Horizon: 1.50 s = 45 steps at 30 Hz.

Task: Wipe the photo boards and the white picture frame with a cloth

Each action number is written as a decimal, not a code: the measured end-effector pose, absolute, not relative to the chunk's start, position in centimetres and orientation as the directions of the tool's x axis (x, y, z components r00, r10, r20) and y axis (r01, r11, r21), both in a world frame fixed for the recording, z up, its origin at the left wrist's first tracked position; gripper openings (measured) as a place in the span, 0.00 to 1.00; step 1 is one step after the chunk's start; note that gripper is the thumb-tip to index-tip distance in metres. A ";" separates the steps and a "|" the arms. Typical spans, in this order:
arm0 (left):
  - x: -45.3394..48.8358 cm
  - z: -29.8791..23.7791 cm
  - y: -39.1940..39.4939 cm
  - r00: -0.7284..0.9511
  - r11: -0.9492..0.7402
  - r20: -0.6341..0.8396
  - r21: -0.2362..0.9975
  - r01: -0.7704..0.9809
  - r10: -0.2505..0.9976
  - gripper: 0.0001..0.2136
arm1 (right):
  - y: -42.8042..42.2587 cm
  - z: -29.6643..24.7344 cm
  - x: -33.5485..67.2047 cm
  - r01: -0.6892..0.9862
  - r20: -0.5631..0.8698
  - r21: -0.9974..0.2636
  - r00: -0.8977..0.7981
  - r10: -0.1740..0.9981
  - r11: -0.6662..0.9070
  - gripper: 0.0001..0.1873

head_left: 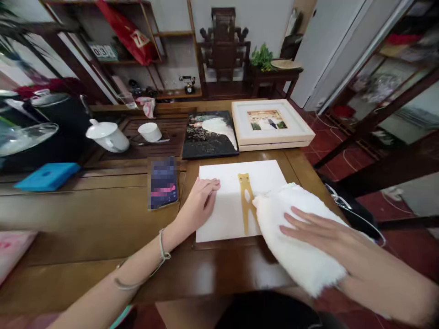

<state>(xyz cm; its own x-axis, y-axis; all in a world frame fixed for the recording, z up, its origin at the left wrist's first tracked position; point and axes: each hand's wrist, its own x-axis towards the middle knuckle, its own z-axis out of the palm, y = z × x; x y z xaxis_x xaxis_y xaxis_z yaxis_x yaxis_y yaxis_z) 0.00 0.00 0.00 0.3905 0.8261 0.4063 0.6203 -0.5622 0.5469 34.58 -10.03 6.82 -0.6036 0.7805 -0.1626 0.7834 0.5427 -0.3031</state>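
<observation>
On the wooden table lies a white board [219,214] bearing a flat, golden-yellow, two-legged shape [244,192] with a small eared top. My left hand [201,201] rests on the board's left side, fingers laid out flat and holding nothing. To the right, a fluffy white towel [284,242] covers the board's right part and one leg of the yellow shape. My right hand [315,230] lies on top of this towel with its fingers stretched out and spread. What is beneath the towel is hidden.
Behind the board are a dark picture panel [209,137] and a pale framed photo [274,139]. A phone [163,183] lies to the left. Farther left stand a white lidded bowl [108,136], a white cup [150,132] and a blue box [48,177].
</observation>
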 end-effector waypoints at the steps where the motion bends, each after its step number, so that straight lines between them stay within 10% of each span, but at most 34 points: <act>1: -0.1 0.0 0.0 0.386 -0.564 0.412 0.548 0.618 0.825 0.10 | -8.3 6.8 34.3 0.774 -0.158 -0.330 -0.610 0.776 0.541 0.56; 10: -0.3 -0.1 0.0 0.374 -0.555 0.413 0.558 0.617 0.831 0.10 | 1.8 3.3 30.1 0.789 0.158 -0.200 -0.559 0.814 0.581 0.42; 18: -0.3 -0.1 -0.2 0.373 -0.538 0.390 0.554 0.635 0.842 0.10 | -7.6 3.7 29.2 0.829 0.192 0.023 -0.552 0.812 0.558 0.50; 34: -0.3 0.2 -0.2 0.368 -0.544 0.402 0.580 0.606 0.838 0.09 | 1.2 3.0 27.2 0.863 0.187 -0.143 -0.457 0.869 0.485 0.38; 45: -0.1 0.0 -0.3 0.347 -0.547 0.423 0.619 0.564 0.837 0.09 | -10.0 4.0 28.2 0.741 0.169 -0.106 -0.644 0.746 0.664 0.57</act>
